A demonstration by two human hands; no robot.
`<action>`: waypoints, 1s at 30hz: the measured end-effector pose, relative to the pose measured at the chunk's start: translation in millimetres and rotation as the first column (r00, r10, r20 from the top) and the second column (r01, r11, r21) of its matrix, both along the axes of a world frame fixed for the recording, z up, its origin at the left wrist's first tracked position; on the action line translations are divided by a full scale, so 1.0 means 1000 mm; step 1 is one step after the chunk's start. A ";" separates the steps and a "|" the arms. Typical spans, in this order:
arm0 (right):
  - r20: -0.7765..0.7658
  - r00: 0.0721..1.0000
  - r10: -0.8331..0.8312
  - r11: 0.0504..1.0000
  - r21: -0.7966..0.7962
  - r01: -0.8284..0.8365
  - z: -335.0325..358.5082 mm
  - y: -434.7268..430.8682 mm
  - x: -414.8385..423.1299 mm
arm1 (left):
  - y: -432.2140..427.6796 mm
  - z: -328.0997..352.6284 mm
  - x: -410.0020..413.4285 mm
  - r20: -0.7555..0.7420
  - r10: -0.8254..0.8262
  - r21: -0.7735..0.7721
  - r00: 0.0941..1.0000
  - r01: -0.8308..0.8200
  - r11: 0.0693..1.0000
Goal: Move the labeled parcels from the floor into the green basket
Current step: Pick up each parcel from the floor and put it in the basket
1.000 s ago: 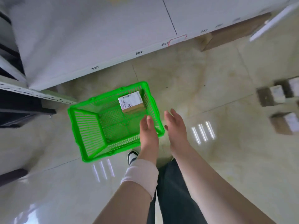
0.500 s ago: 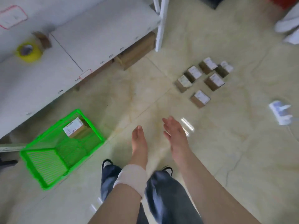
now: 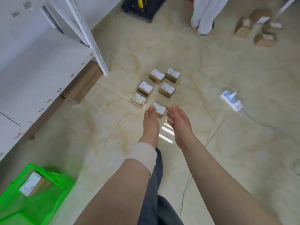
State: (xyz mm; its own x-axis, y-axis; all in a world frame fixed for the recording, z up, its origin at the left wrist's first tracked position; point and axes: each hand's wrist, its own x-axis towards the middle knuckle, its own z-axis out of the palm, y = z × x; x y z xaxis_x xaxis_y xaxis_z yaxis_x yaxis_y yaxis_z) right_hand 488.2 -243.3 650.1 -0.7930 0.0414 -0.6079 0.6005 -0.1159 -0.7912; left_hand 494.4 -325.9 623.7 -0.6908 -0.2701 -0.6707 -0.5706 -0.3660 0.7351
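On the tiled floor [image 3: 211,159] ahead I see 6 labeled parcels [image 3: 167,89] clustered together. My left hand [image 3: 151,123] and right hand [image 3: 178,122] flank the nearest one, fingers spread wide, holding nothing. The green basket [image 3: 53,197], lower left, holds 1 parcel [image 3: 31,183].

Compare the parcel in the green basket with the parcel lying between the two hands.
The basket parcel sits inside the green basket, lower left; the floor parcel lies on bare tile ahead. The basket parcel is far from both hands; the floor parcel lies between the open left hand and right hand, neither gripping it. Both are brown boxes with white labels on top.
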 end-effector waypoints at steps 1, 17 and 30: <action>0.005 1.000 -0.010 1.000 0.005 0.010 0.002 0.009 -0.014 | 0.008 0.003 -0.014 0.004 -0.005 0.012 1.000 0.005 1.000; 0.077 0.996 -0.052 0.999 -0.007 0.053 0.003 0.204 -0.202 | 0.181 0.003 -0.213 0.081 -0.040 -0.019 0.996 0.042 0.999; 0.075 0.986 0.147 0.989 0.013 -0.149 -0.014 0.275 -0.398 | 0.258 -0.013 -0.373 0.134 0.141 -0.006 0.981 -0.141 0.990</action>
